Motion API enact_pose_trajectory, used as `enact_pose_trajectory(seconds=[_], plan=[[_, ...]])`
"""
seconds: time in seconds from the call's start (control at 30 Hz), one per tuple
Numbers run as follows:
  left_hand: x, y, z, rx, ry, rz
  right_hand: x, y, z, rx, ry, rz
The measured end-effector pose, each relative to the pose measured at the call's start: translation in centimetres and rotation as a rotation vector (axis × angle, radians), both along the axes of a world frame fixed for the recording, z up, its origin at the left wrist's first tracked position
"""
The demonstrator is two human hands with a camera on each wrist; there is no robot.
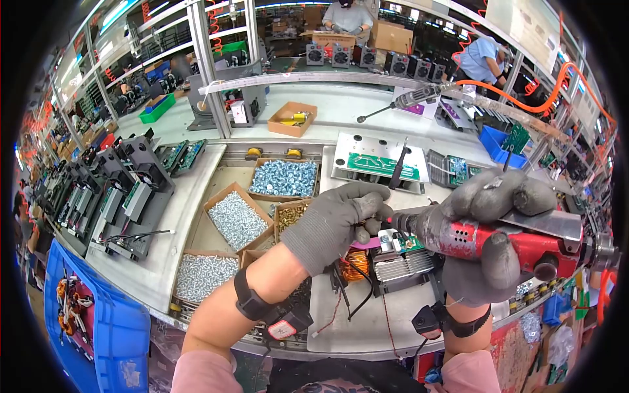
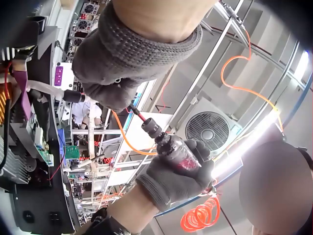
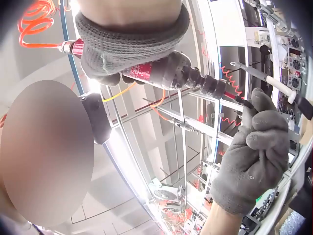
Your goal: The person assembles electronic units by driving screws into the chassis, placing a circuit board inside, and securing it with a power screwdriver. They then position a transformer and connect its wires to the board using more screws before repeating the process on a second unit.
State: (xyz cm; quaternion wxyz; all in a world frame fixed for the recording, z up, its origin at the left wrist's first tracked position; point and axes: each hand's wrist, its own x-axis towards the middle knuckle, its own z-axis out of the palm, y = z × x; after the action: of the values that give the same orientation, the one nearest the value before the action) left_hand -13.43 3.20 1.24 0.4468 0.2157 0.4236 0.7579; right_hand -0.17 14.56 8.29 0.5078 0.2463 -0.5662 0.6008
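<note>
My right hand (image 1: 488, 216) grips a red and grey air screwdriver (image 1: 468, 237), held level above the bench with its chuck toward the left. A red bit (image 3: 232, 96) with a dark end sticks out of the chuck. The gloved left hand (image 1: 341, 219) pinches that dark end between thumb and fingers; any screw there is hidden by the fingers. Below both hands lies a circuit assembly with a finned heat sink (image 1: 403, 267), a copper coil (image 1: 356, 263) and loose wires. Behind it, a metal plate (image 1: 350, 145) carries a green circuit board (image 1: 373, 164).
Cardboard boxes of screws (image 1: 237, 219) stand left of the assembly. Grey panel units (image 1: 147, 171) line the far left, above a blue crate (image 1: 121, 354). A second air screwdriver (image 1: 416, 98) hangs overhead on an orange hose (image 1: 524, 101). Two people work across the bench.
</note>
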Motion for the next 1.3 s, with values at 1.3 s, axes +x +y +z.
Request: enact_pose_trajectory(seconds=[1.3], plan=[[-0.8, 5.7, 3.0, -0.400, 1.162, 0.602, -2.7, 4.3, 2.1, -0.005, 0.313, -0.222]])
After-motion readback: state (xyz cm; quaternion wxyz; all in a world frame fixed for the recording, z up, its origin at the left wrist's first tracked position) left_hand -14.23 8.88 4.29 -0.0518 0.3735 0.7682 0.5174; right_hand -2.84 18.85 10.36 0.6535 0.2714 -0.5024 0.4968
